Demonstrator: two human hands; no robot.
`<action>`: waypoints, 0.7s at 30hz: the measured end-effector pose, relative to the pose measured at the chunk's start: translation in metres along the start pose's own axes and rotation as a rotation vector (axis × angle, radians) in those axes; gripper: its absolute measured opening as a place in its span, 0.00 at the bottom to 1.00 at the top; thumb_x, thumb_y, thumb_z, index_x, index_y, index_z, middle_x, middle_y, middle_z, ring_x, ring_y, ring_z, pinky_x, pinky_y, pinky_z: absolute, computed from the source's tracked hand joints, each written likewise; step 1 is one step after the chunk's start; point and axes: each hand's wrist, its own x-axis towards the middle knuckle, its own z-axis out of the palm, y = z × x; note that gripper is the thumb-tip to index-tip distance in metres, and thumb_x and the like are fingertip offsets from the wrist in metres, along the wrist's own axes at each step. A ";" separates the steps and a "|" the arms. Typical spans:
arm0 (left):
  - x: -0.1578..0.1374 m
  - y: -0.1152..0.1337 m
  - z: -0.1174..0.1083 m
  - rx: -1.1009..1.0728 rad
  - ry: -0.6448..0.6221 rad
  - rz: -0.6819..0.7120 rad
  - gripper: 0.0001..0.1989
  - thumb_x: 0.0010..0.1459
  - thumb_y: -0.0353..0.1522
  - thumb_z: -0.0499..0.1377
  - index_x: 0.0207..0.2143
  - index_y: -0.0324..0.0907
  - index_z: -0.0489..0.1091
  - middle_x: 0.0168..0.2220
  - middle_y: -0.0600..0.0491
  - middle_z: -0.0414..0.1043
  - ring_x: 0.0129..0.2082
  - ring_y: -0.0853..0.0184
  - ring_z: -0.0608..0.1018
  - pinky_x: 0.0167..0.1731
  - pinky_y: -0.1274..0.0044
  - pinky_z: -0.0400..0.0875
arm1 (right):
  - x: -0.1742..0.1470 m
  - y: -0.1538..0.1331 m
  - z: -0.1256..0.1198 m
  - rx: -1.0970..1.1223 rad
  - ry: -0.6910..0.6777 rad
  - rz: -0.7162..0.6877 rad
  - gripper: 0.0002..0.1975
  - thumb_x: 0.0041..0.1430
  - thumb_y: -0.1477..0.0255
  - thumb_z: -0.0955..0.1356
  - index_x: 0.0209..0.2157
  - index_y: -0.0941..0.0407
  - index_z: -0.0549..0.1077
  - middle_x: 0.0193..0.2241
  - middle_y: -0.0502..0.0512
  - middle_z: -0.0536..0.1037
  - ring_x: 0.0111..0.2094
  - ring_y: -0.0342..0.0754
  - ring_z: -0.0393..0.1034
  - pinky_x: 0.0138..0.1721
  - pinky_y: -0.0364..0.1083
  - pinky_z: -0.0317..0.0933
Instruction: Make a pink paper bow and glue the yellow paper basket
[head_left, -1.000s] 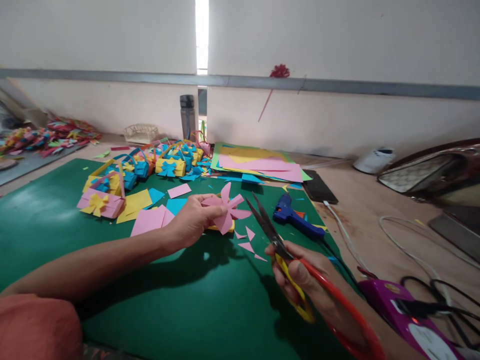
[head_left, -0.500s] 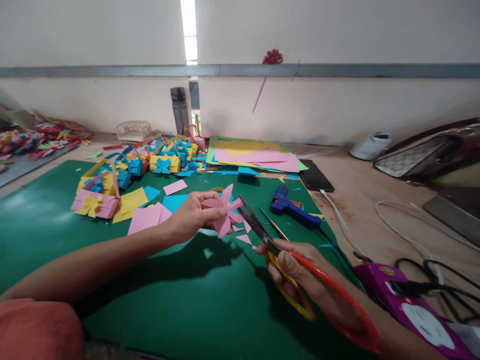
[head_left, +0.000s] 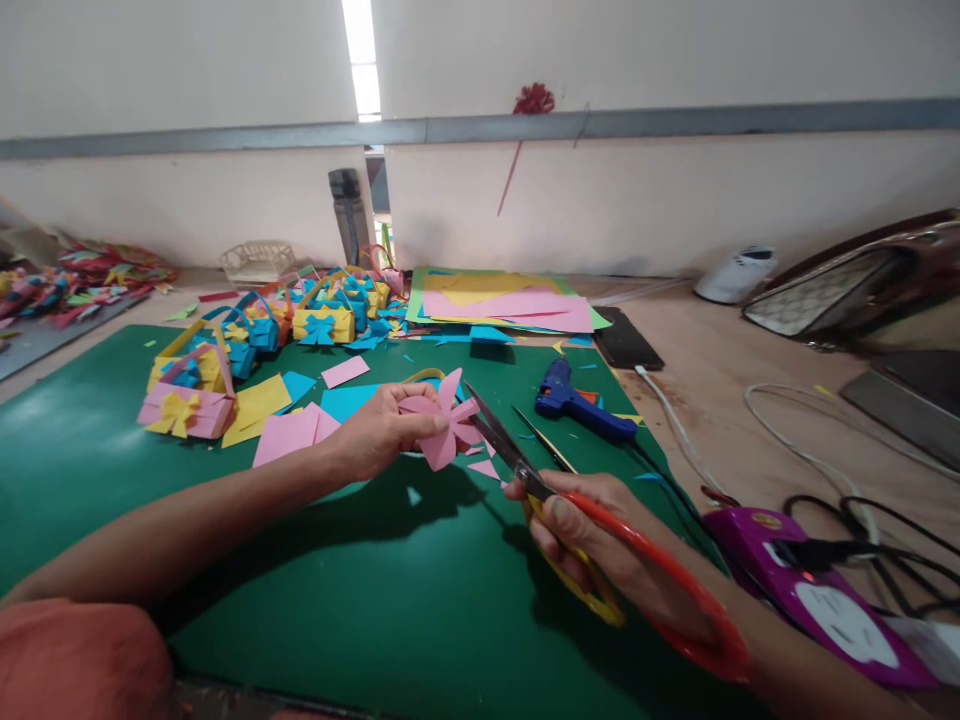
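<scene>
Fingers of the right hand (head_left: 596,542) grip the scissors (head_left: 524,474), blades by 1 petal of the pink paper flower (head_left: 451,426), which the left hand (head_left: 379,432) pinches above the green mat (head_left: 420,590). Farther back lie a blue glue gun (head_left: 556,389) and stacked coloured sheets (head_left: 510,305).

1 pair of scissors (head_left: 524,473); 1 glue gun (head_left: 583,408); 1 bottle (head_left: 349,220)

I look through one camera worn on the head, above the near edge of the worktop (head_left: 712,395), facing forward and down. The arms (head_left: 202,515) enter low from both sides, with the left grip (head_left: 381,435) and the right grip (head_left: 592,510) fairly close to my lens. Beyond, my wide view reaches the wall (head_left: 637,205), its grey rail (head_left: 480,130) climbing slightly rightward.
</scene>
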 end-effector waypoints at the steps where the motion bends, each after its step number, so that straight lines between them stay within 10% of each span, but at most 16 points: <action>1: 0.000 -0.001 0.000 0.013 0.000 0.007 0.12 0.43 0.34 0.68 0.26 0.36 0.68 0.27 0.48 0.75 0.29 0.61 0.80 0.28 0.76 0.72 | 0.000 0.000 0.000 -0.001 -0.003 -0.001 0.26 0.52 0.46 0.64 0.35 0.57 0.66 0.20 0.46 0.63 0.17 0.37 0.55 0.15 0.39 0.51; 21: 0.001 -0.005 -0.002 -0.002 -0.018 -0.015 0.16 0.41 0.36 0.69 0.25 0.37 0.66 0.27 0.50 0.75 0.29 0.62 0.80 0.28 0.76 0.71 | 0.001 0.005 0.001 -0.036 -0.006 -0.077 0.23 0.55 0.48 0.63 0.26 0.55 0.60 0.17 0.44 0.60 0.16 0.36 0.52 0.14 0.39 0.48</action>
